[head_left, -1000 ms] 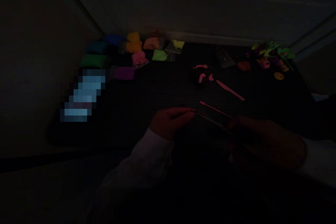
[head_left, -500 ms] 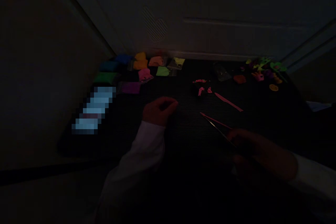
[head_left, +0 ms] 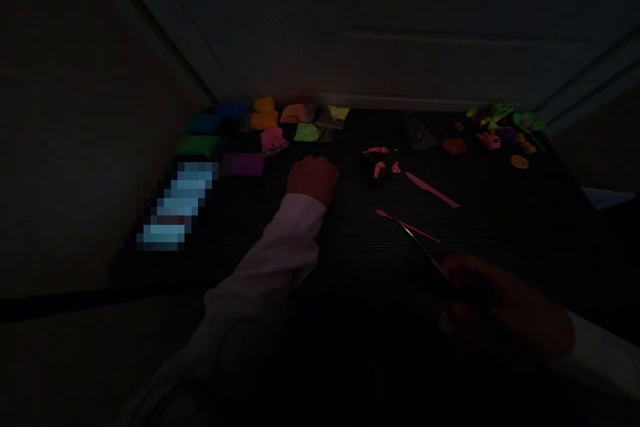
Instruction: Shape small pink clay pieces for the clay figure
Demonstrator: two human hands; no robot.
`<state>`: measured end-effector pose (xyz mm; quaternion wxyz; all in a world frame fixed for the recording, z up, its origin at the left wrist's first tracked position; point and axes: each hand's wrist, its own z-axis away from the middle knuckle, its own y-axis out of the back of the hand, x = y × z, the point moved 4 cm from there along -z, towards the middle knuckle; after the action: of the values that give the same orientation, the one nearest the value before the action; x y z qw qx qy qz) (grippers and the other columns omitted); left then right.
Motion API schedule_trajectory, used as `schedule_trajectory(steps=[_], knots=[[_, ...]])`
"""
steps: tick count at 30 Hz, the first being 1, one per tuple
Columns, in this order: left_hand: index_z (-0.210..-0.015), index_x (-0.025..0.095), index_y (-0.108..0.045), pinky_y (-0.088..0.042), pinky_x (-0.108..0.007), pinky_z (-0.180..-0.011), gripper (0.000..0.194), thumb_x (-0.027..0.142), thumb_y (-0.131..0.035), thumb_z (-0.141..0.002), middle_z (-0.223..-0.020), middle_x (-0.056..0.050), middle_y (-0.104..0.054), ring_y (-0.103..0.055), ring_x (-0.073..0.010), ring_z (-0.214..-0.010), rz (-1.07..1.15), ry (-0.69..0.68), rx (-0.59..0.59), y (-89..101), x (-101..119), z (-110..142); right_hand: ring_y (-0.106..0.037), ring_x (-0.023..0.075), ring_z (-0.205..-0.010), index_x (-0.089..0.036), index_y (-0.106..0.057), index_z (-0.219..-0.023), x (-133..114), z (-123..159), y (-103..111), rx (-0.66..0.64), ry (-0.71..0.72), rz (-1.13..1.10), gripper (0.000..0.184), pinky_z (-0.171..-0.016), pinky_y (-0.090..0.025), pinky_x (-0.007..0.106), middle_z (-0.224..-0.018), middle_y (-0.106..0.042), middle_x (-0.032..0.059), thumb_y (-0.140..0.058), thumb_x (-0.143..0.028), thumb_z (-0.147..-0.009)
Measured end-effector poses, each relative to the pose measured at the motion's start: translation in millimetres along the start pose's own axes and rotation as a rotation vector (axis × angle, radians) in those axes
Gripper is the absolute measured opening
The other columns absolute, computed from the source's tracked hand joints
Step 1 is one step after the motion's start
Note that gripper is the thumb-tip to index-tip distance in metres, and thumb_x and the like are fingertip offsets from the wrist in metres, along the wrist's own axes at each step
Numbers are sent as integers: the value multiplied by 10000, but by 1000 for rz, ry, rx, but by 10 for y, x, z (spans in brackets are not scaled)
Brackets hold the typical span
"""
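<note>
My left hand (head_left: 313,180) reaches forward over the dark table, back of the hand up and fingers curled under. What the fingers hold, if anything, is hidden. To its right sits a dark lump with pink pieces (head_left: 381,163) on it. My right hand (head_left: 505,307), low on the right, is closed on a slim pointed metal tool (head_left: 425,250); its handle is lost in the dark. The tool's tip lies over a thin pink plastic stick (head_left: 415,227). Beyond that is a pink plastic knife (head_left: 433,189).
Bags of coloured clay (head_left: 245,164) line the back left. A blurred bright screen (head_left: 177,207) lies at the left edge. At the back right are small coloured clay figures (head_left: 493,137), a yellow disc (head_left: 520,161), a red-orange lump (head_left: 453,146) and a clear bag (head_left: 419,133). A wall stands behind.
My left hand has moved forward, away from me, and turned its back upward. My right hand has shifted slightly right and down with the metal tool, uncovering the pink stick's end.
</note>
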<state>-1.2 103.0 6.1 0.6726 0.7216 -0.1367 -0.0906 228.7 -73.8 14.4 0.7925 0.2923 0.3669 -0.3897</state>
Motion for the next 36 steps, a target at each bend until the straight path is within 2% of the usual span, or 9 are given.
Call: schedule_trajectory(steps=[6, 10, 14, 18, 22, 25, 29, 33, 36], knots=[[-890, 135, -596, -433, -344, -680, 246, 229, -380, -821, -865, -94, -629, -554, -232, -811, -17, 8, 11, -11, -24, 109, -571, 150, -722, -221, -469, -963, 5, -16, 31, 23, 41, 19, 336, -631, -438, 270, -810, -607, 18, -611, -365, -695], [-888, 122, -588, -435, -362, -702, 238, 210, -380, -815, -868, -108, -621, -546, -244, -821, -24, -11, -2, -12, -74, 278, -577, 152, -707, -221, -485, -955, 8, -16, 30, 19, 45, -22, 337, -598, -436, 261, -811, -619, 22, -609, -384, -687], [-897, 149, -622, -425, -336, -782, 239, 209, -407, -811, -922, -81, -625, -543, -211, -855, -11, -65, -23, -5, -132, 404, -591, 176, -768, -221, -513, -943, 6, -12, 36, 74, 61, -56, 353, -602, -446, 256, -848, -632, 35, -637, -377, -652], [-974, 159, -627, -425, -325, -796, 281, 190, -399, -812, -941, -68, -639, -552, -197, -854, 1, -115, 15, 3, -170, 438, -592, 166, -744, -224, -506, -949, 40, -13, 37, 79, 53, -40, 342, -603, -443, 251, -828, -632, 29, -628, -374, -667], [-1010, 144, -611, -436, -348, -769, 307, 242, -388, -823, -923, -79, -648, -563, -207, -837, -7, -117, 70, 52, -179, 448, -587, 151, -712, -232, -482, -975, 61, -10, 38, 58, 55, -11, 337, -595, -437, 249, -825, -623, 19, -615, -358, -692], [-969, 148, -624, -431, -358, -774, 291, 276, -413, -817, -921, -81, -645, -559, -211, -852, 41, -117, 109, 122, -139, 484, -585, 153, -719, -233, -470, -966, 57, -9, 41, 61, 45, -11, 342, -592, -434, 248, -827, -620, 18, -622, -359, -686], [-839, 174, -656, -428, -353, -778, 248, 313, -454, -802, -883, -54, -648, -557, -197, -840, 157, -186, 21, 134, 4, 564, -571, 151, -710, -228, -469, -956, 56, -24, 38, 56, 40, 6, 350, -586, -420, 249, -809, -607, 18, -618, -390, -684], [-914, 202, -649, -426, -360, -793, 254, 351, -488, -785, -924, -36, -642, -548, -201, -873, 256, -224, -102, 59, 114, 610, -546, 131, -684, -227, -453, -961, 72, -39, 31, 54, 55, 37, 351, -597, -409, 251, -780, -579, 3, -616, -385, -693], [-888, 199, -656, -425, -365, -799, 210, 301, -517, -767, -921, -41, -640, -550, -203, -871, 261, -213, -141, 24, 130, 597, -534, 118, -645, -225, -437, -974, 68, -33, 14, 27, 43, 19, 345, -588, -407, 250, -742, -564, -8, -598, -384, -713]])
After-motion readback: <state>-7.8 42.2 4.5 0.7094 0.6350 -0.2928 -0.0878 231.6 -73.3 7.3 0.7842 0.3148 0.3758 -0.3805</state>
